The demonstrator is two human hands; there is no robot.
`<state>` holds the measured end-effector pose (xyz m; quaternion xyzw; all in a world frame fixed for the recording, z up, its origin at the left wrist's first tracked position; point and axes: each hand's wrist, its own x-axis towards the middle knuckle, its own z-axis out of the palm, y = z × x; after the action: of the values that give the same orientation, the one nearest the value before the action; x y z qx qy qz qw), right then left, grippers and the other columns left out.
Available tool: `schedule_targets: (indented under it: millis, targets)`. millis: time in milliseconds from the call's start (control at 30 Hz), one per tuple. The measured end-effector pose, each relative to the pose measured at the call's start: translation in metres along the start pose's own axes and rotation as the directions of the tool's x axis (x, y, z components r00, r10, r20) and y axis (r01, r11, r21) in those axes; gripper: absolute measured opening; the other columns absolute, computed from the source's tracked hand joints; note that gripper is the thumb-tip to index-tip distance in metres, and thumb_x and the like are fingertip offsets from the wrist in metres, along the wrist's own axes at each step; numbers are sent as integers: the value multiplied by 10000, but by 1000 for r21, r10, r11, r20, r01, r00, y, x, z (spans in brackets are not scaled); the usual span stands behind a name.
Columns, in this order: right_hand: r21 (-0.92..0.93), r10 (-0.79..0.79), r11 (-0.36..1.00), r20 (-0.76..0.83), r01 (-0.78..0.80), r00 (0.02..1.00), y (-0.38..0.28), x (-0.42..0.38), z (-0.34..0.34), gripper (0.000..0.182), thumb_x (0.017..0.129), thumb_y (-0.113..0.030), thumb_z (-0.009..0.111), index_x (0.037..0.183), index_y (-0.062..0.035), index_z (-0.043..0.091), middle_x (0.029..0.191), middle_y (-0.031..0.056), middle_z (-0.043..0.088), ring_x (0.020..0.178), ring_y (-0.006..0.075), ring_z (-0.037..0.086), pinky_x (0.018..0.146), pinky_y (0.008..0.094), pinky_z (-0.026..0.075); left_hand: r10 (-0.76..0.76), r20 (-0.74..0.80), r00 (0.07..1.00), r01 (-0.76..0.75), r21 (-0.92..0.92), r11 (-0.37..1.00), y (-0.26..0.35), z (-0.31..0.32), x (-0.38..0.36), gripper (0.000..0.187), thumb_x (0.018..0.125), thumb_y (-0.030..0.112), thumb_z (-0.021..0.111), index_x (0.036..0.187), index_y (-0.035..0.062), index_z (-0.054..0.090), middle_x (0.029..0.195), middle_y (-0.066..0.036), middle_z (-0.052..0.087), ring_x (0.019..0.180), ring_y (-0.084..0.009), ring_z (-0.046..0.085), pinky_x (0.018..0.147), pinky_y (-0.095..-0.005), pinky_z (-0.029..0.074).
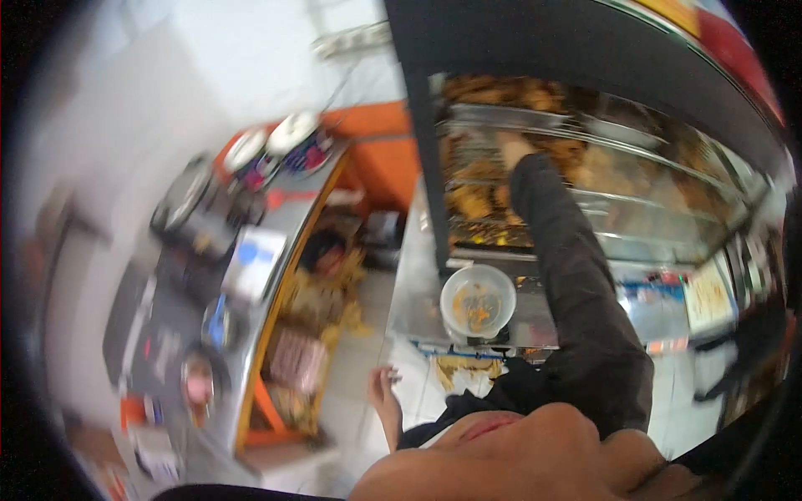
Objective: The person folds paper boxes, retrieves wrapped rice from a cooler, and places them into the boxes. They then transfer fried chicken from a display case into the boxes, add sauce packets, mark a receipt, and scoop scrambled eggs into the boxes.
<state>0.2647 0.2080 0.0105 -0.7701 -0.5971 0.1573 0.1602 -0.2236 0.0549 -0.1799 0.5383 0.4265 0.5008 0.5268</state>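
My right arm, in a dark sleeve, stretches into a display case of fried-looking food. My right hand (513, 149) is over the trays of browned food (474, 200) on the case's shelves; its fingers are blurred and partly lost among the food, so I cannot see whether it grips anything. Low at my side hangs my left hand (385, 391), fingers apart and nothing visible in it. A white plastic bowl (454, 321) with orange-brown bits inside stands on the metal ledge (530, 305) in front of the case, left of my right sleeve.
A metal-topped worktable (242, 355) with an orange frame runs along the left. It carries two lidded patterned pots (296, 144), a red utensil (288, 198), a white tray (256, 259) and containers. A pink box (298, 361) sits underneath. Glass panels and shelf rails edge the case.
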Motion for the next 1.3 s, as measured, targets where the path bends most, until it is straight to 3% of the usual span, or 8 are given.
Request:
schedule_targets:
  millis: [300, 667, 767, 867, 1033, 1133, 1200, 1300]
  targets:
    - [185, -17, 981, -214, 58, 977, 10, 14, 10, 533, 853, -431, 452, 1265, -93, 472, 1287, 131, 476, 1150, 296, 468, 980, 426, 337, -7, 379, 925, 32, -60, 998, -141, -8, 79, 225, 936, 273, 462, 1012, 63, 493, 885, -85, 578, 628, -163, 592, 569, -262, 480]
    - [358, -181, 901, -199, 244, 963, 5, 27, 28, 518, 855, -437, 442, 1267, -126, 481, 1289, 113, 484, 1134, 288, 485, 976, 425, 341, 17, 384, 923, 17, -85, 996, 14, 47, 53, 160, 934, 183, 470, 975, 39, 527, 860, -66, 581, 721, -133, 571, 654, -240, 435]
    - [382, 72, 924, -188, 6, 980, -19, 2, 26, 556, 734, -446, 574, 1167, -99, 543, 1007, 134, 635, 940, 300, 596, 825, 405, 458, -15, 426, 904, 37, -44, 998, 14, 39, 45, 153, 937, 170, 459, 968, 41, 535, 876, -63, 584, 737, -132, 574, 667, -245, 439]
    - [-90, -38, 996, -374, 4, 927, -119, -133, -24, 564, 692, -411, 597, 1086, -11, 552, 935, 202, 617, 935, 318, 588, 779, 404, 471, -27, 462, 886, 58, -53, 997, 12, 28, 37, 155, 936, 171, 459, 969, 45, 544, 902, -56, 585, 747, -130, 570, 677, -251, 443]
    - [-251, -143, 967, -357, 53, 923, -92, -136, -23, 572, 682, -401, 594, 1028, 52, 553, 924, 272, 583, 949, 358, 556, 810, 418, 451, -79, 485, 871, 112, -39, 993, 6, 17, 22, 174, 938, 192, 460, 966, 45, 549, 905, -44, 586, 771, -121, 556, 680, -247, 440]
    - [-263, -188, 957, -232, 124, 955, -98, -144, -29, 574, 669, -333, 636, 1136, -13, 537, 1052, 261, 550, 1024, 358, 512, 826, 447, 447, -93, 472, 877, 122, -30, 992, 0, 18, 16, 186, 940, 204, 460, 970, 44, 549, 897, -33, 587, 764, -114, 552, 687, -241, 432]
    - [-613, -577, 719, -264, 328, 773, -94, -141, -22, 670, 653, -245, 700, 1273, -149, 466, 1250, 243, 435, 1099, 341, 462, 820, 441, 466, -99, 412, 906, 113, -11, 994, -1, 25, 7, 195, 941, 216, 460, 972, 46, 550, 885, -25, 587, 763, -108, 548, 693, -237, 424]
    - [-710, -636, 586, -105, 390, 764, -112, -185, -19, 789, 633, -182, 738, 1332, -292, 390, 1377, 193, 313, 1127, 328, 446, 817, 418, 487, -91, 394, 915, 100, -3, 995, 14, 45, -16, 211, 944, 218, 450, 979, 38, 554, 885, -28, 588, 767, -107, 546, 708, -241, 422]
